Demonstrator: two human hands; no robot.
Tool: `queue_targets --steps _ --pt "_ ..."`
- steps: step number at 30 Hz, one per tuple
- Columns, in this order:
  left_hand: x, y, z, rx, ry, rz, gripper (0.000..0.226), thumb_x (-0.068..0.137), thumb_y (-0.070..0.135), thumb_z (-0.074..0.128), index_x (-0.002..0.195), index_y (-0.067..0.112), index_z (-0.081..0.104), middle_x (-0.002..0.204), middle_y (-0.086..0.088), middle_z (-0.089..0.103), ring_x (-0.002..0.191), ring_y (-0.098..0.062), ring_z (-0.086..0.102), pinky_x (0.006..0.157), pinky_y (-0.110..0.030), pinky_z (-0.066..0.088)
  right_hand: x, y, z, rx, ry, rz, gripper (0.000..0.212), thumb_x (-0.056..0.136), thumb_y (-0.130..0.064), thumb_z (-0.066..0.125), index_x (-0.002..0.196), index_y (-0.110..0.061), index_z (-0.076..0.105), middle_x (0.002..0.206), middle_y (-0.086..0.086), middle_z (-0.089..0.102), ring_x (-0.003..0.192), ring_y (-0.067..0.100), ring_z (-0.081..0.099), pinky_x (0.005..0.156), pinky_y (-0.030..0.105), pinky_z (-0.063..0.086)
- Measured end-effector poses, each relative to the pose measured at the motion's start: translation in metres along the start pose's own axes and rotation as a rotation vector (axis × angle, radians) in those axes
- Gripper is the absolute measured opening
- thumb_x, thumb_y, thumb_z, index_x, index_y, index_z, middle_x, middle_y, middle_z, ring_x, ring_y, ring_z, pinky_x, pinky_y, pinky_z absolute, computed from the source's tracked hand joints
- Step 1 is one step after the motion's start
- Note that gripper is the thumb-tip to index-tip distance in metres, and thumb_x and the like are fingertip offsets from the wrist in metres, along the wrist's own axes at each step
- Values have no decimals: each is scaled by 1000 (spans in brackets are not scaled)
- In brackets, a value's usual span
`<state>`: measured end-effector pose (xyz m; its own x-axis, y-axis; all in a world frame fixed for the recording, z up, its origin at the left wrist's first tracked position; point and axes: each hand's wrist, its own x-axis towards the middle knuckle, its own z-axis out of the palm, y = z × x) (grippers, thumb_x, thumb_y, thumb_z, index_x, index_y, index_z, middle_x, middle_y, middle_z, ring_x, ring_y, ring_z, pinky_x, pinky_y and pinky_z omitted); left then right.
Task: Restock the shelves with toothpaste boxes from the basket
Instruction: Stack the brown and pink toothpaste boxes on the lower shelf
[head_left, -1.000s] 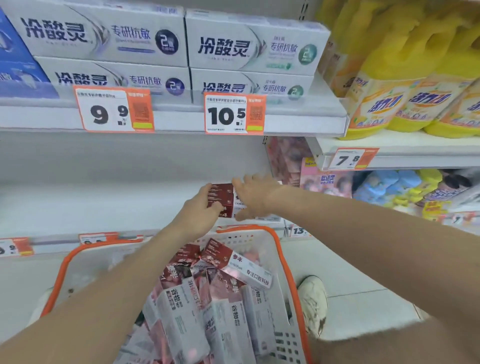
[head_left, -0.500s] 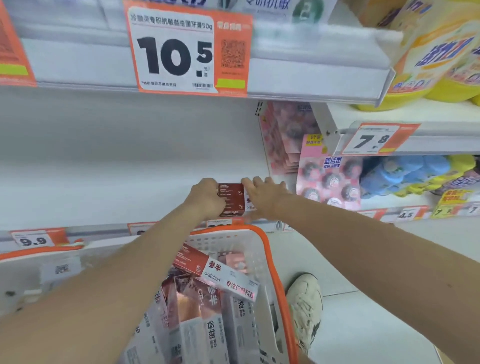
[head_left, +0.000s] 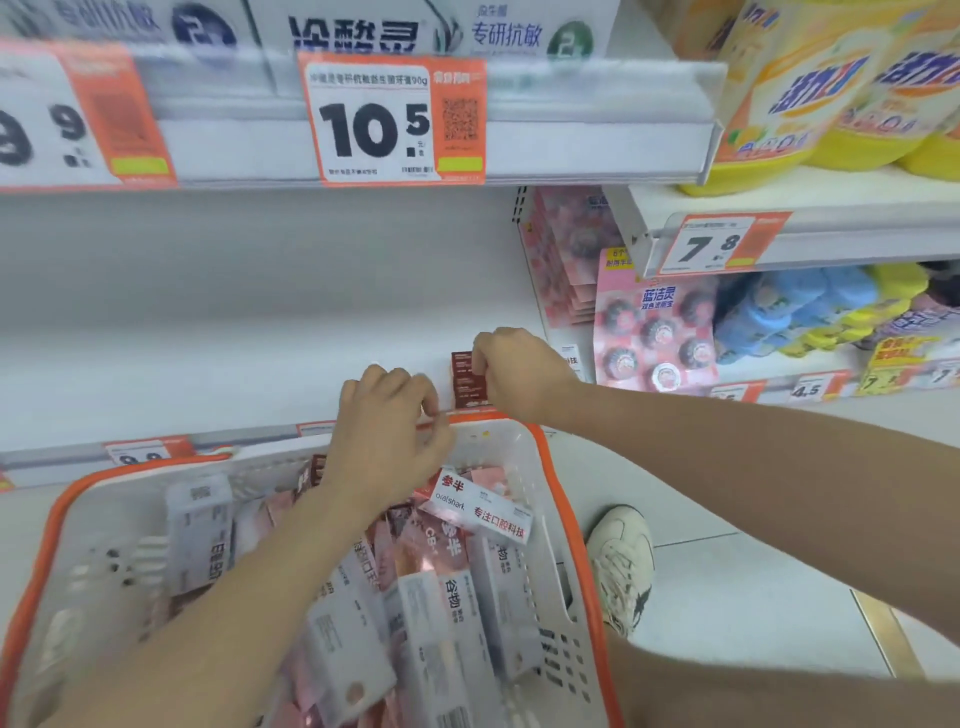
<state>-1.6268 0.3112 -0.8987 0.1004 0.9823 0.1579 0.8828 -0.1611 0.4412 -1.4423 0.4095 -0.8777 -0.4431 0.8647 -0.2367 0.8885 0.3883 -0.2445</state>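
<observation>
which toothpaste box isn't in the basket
The dark red box standing on the shelf, gripped by the right hand; every other box lies in the white basket.

Red box on the shelf, more in the basket.
A dark red box (head_left: 467, 379) sits on the white shelf (head_left: 208, 374), its left part showing beside the right hand (head_left: 519, 371), whose fingers curl over its top edge. Below that grip and nearer the wearer, the white, orange-rimmed basket (head_left: 566, 519) holds a jumble of white and pink boxes (head_left: 483, 506), tilted and overlapping.
</observation>
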Motion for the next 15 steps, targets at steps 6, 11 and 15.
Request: queue_targets --steps 6,11,15 --pt "-85 -22 -13 7 -48 126 32 88 21 54 116 16 69 114 3 65 104 -24 55 91 -42 45 -68 -46 1 -86 -209 -263 16 86 -24 50 88 -13 62 81 9 70 77 29 63 65 37 55" --pt "-110 -41 -47 61 32 -300 39 85 4 61 124 8 63 122 -13 59 110 -34 54 92 -50 49 -106 -65 48 7 -416 -55 64 94 -34 72 139 -8 35 83 -2 47 81 23 53 68 34 43" --pt "-114 -61 -55 -137 -202 -396 58 89 -5 59 146 6 51 143 -16 53 127 -35 54 102 -41 46 -109 -74 55 114 -380 39 59 95 -22 70 147 -16 41 101 -2 61 103 28 61 81 35 46"
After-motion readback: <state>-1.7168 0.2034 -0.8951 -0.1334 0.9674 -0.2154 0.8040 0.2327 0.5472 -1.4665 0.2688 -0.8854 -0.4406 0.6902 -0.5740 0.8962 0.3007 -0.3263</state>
